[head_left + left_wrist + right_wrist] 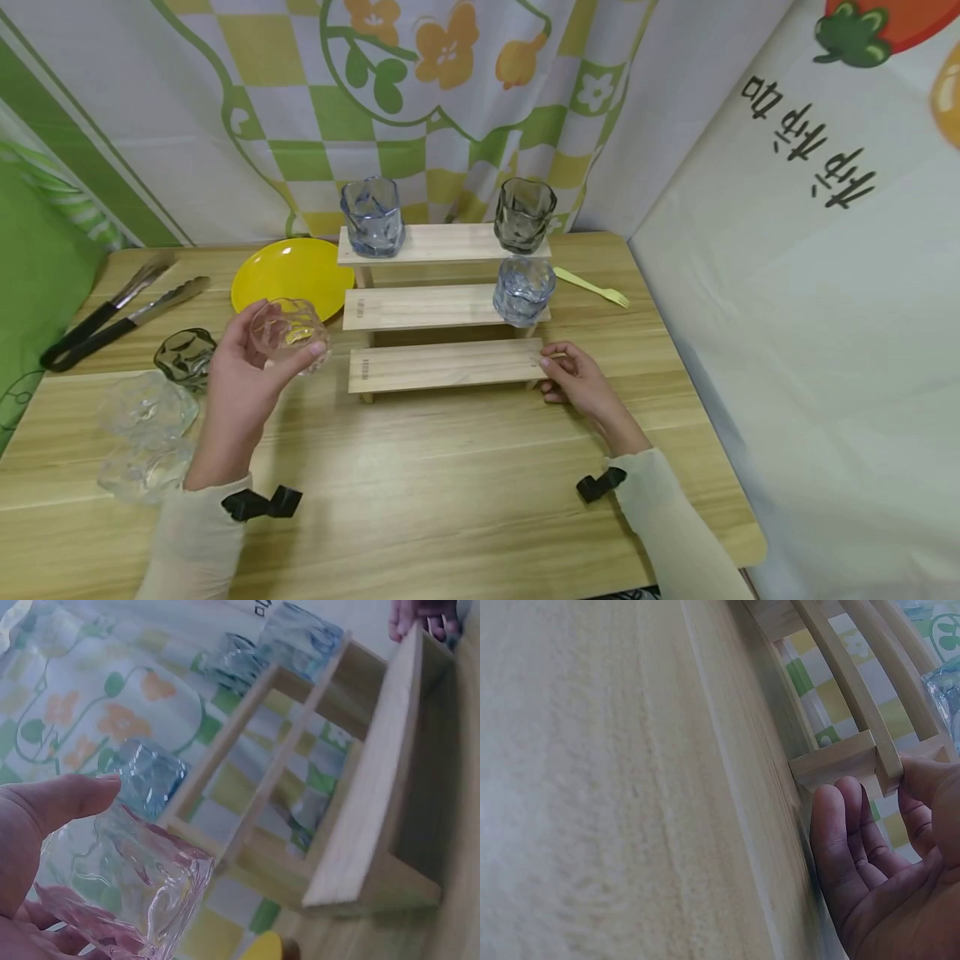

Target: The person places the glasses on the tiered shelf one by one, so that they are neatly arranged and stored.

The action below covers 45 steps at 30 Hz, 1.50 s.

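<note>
My left hand grips a clear, pink-tinted glass cup above the table, left of a three-tier wooden rack. In the left wrist view, the thumb lies along the upper part of this glass cup, with fingers beneath. At the right end of the lowest tier, my right hand pinches the board's edge between thumb and finger; the other fingers curl below it. On the top tier stand a blue glass cup at left and a grey glass cup at right. Another blue cup stands on the middle tier's right end.
Left of the rack lies a yellow plate, partly behind the held cup. Black-handled tongs rest at the far left. A dark glass cup and clear glass cups sit beside my left forearm. A pale yellow fork lies right of the rack.
</note>
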Tool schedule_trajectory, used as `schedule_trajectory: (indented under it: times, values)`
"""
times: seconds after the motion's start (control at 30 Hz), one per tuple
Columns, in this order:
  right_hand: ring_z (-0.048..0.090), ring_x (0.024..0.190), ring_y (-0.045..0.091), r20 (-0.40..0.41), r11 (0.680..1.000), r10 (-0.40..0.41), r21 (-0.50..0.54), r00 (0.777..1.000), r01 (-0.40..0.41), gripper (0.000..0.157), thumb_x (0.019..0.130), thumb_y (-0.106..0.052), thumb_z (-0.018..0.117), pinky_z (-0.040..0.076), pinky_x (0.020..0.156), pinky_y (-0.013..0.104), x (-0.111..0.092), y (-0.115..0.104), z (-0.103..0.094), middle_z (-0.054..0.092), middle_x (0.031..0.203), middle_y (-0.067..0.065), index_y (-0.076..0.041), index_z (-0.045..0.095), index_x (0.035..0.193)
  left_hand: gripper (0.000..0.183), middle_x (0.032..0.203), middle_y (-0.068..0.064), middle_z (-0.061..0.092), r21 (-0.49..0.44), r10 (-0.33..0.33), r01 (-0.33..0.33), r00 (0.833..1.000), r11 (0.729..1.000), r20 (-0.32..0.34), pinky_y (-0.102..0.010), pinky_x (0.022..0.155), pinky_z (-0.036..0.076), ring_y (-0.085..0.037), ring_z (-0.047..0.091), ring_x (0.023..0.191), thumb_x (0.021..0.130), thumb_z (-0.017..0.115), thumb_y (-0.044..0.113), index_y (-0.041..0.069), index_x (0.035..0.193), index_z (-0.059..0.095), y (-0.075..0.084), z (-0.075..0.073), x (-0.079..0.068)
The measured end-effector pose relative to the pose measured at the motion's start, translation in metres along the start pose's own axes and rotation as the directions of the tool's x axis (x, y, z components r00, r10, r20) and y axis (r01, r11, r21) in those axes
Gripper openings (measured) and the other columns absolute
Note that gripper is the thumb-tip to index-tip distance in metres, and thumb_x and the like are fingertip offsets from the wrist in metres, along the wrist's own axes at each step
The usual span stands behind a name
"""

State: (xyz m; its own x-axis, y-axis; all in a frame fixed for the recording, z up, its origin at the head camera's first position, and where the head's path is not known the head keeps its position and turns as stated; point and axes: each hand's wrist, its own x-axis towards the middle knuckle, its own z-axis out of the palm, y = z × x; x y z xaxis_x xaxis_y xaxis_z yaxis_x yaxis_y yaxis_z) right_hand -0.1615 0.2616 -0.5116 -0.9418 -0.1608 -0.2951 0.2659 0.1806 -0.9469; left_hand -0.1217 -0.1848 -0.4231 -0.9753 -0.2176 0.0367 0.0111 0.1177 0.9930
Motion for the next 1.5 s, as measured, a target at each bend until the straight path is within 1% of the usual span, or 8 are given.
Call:
schedule_trajectory:
  times: [0.13, 0.27, 0.47, 0.63, 0.93, 1.2, 1.37, 1.5]
  values:
    - [0.065, 0.084, 0.026, 0.0, 1.0, 0.001, 0.004, 1.0, -0.001, 0.035, 0.106, -0.023, 0.058, 0.061, 0.07, 0.035, 0.001, 0.0, 0.0, 0.062, 0.11, 0.016, -0.001, 0.051, 0.132, 0.083, 0.144, -0.01, 0.045, -0.062, 0.035, -0.033, 0.999, 0.998, 0.037, -0.034, 0.114, 0.034, -0.028, 0.045, 0.133, 0.081, 0.087, 0.007, 0.01, 0.15, 0.041, 0.012, 0.015, 0.01]
    - [0.065, 0.084, 0.026, 0.002, 1.0, 0.002, 0.007, 1.0, -0.002, 0.035, 0.106, -0.023, 0.058, 0.061, 0.07, 0.036, 0.001, 0.0, 0.0, 0.062, 0.11, 0.016, -0.001, 0.051, 0.132, 0.084, 0.144, -0.009, 0.045, -0.082, 0.041, -0.035, 0.997, 0.996, 0.061, -0.038, 0.114, 0.034, -0.03, 0.045, 0.134, 0.081, 0.087, 0.009, 0.01, 0.151, 0.04, 0.018, 0.032, 0.02]
    - [0.065, 0.083, 0.025, 0.012, 1.0, -0.001, 0.015, 1.0, 0.0, 0.034, 0.106, -0.022, 0.058, 0.061, 0.07, 0.036, 0.001, -0.001, 0.002, 0.062, 0.11, 0.016, -0.001, 0.051, 0.131, 0.084, 0.144, -0.007, 0.04, -0.076, 0.01, -0.007, 0.999, 0.997, 0.036, -0.03, 0.103, 0.042, -0.024, 0.045, 0.126, 0.08, 0.089, 0.016, 0.009, 0.149, 0.042, 0.02, 0.056, 0.031]
    - [0.065, 0.083, 0.025, 0.009, 1.0, -0.004, 0.017, 1.0, 0.003, 0.032, 0.106, -0.02, 0.058, 0.061, 0.069, 0.036, 0.0, -0.003, 0.003, 0.062, 0.107, 0.014, -0.001, 0.051, 0.131, 0.086, 0.138, -0.006, 0.034, -0.075, 0.014, -0.013, 1.0, 0.997, 0.023, -0.033, 0.1, 0.038, -0.023, 0.041, 0.12, 0.078, 0.091, 0.019, 0.008, 0.149, 0.043, 0.017, 0.068, 0.038]
    - [0.065, 0.082, 0.025, 0.009, 1.0, -0.006, 0.003, 1.0, 0.006, 0.032, 0.106, -0.018, 0.057, 0.061, 0.068, 0.035, -0.001, -0.006, 0.003, 0.061, 0.106, 0.016, 0.001, 0.05, 0.131, 0.094, 0.141, -0.01, 0.03, -0.035, 0.028, -0.026, 0.998, 0.999, 0.055, -0.038, 0.114, 0.032, -0.025, 0.04, 0.13, 0.076, 0.092, 0.017, 0.009, 0.154, 0.039, 0.014, 0.078, 0.041]
    - [0.065, 0.084, 0.027, 0.004, 1.0, -0.008, -0.008, 1.0, 0.008, 0.033, 0.105, -0.018, 0.058, 0.061, 0.069, 0.036, 0.0, -0.007, 0.001, 0.062, 0.109, 0.015, 0.001, 0.051, 0.131, 0.094, 0.14, -0.012, 0.03, 0.006, 0.047, -0.048, 0.997, 0.999, 0.061, -0.035, 0.116, 0.029, -0.023, 0.037, 0.134, 0.077, 0.092, 0.021, 0.011, 0.154, 0.039, 0.012, 0.084, 0.044]
    - [0.065, 0.087, 0.03, -0.004, 1.0, -0.008, -0.006, 1.0, 0.008, 0.031, 0.105, -0.017, 0.059, 0.061, 0.07, 0.036, 0.0, -0.005, 0.001, 0.061, 0.11, 0.015, 0.0, 0.052, 0.13, 0.101, 0.143, -0.011, 0.026, 0.073, 0.041, -0.048, 0.995, 0.996, 0.095, -0.04, 0.116, 0.03, -0.026, 0.033, 0.138, 0.077, 0.092, 0.029, 0.014, 0.157, 0.032, 0.009, 0.083, 0.043]
    - [0.065, 0.088, 0.032, -0.009, 1.0, -0.02, -0.005, 1.0, 0.02, 0.032, 0.105, -0.016, 0.059, 0.061, 0.07, 0.036, 0.0, -0.004, 0.0, 0.061, 0.111, 0.015, 0.001, 0.052, 0.13, 0.102, 0.147, -0.01, 0.026, 0.124, 0.085, -0.099, 0.989, 0.987, 0.12, -0.046, 0.115, 0.029, -0.027, 0.03, 0.139, 0.08, 0.089, 0.031, 0.016, 0.158, 0.026, 0.005, 0.074, 0.037]
